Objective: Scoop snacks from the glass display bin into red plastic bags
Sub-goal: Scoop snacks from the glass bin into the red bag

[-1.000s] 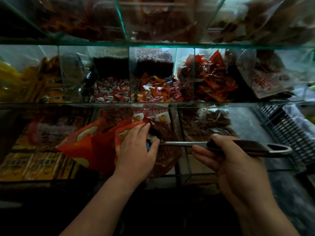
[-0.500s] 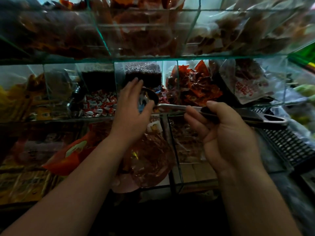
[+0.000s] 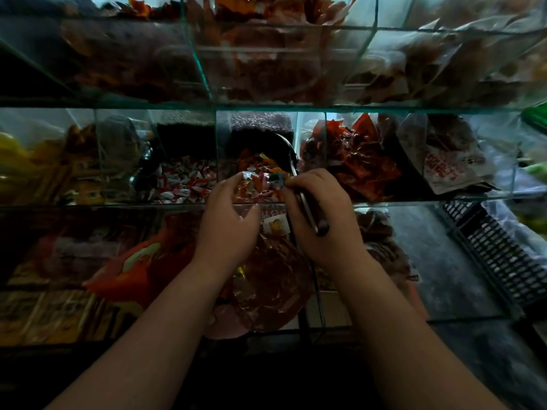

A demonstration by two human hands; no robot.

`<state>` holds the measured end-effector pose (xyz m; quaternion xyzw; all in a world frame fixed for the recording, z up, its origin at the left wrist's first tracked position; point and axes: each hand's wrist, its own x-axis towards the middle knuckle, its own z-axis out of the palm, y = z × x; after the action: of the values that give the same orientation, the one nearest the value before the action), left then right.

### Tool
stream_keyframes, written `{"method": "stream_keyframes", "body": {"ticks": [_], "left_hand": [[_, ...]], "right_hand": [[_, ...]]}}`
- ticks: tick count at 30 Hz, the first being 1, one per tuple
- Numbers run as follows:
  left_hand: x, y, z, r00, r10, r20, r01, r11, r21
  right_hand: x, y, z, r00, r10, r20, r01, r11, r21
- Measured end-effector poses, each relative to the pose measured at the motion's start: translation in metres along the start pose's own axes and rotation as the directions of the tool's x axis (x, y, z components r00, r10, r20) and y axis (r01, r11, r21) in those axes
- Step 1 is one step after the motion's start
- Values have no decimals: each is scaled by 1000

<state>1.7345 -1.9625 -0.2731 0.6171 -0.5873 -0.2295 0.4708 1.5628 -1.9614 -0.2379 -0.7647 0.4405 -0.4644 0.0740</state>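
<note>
Three tiers of glass display case (image 3: 266,106) rise ahead; the snack bin (image 3: 218,155) sits mid-row on the middle tier, filled with wrapped snacks (image 3: 257,168). Just below the bin's front hangs the red plastic bag (image 3: 266,285), its top gripped by the curled left hand (image 3: 228,226). At the bin's front right, the right hand (image 3: 325,223) is clamped on the scoop (image 3: 306,205), whose bowl lies inside the bin.

A snack shop in dim light, tiers of glass display bins (image 3: 266,106) split by glass dividers, each compartment heaped with one kind of goods, small wrapped candies (image 3: 186,182), red foil packets (image 3: 355,161), yellow packets (image 3: 44,315), black plastic basket (image 3: 500,255) at the right.
</note>
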Motion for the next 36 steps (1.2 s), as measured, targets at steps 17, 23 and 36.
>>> {"method": "stream_keyframes", "body": {"ticks": [17, 23, 36], "left_hand": [[-105, -48, -54, 1000, -12, -1, 12, 947, 322], [-111, -47, -47, 975, -195, 104, 173, 967, 188], [-115, -55, -52, 901, -346, 263, 344, 937, 54]], "right_hand": [[-86, -59, -90, 724, 619, 306, -653, 472, 592], [-80, -45, -18, 744, 551, 378, -630, 766, 125], [-105, -5, 100, 536, 738, 410, -821, 569, 47]]}}
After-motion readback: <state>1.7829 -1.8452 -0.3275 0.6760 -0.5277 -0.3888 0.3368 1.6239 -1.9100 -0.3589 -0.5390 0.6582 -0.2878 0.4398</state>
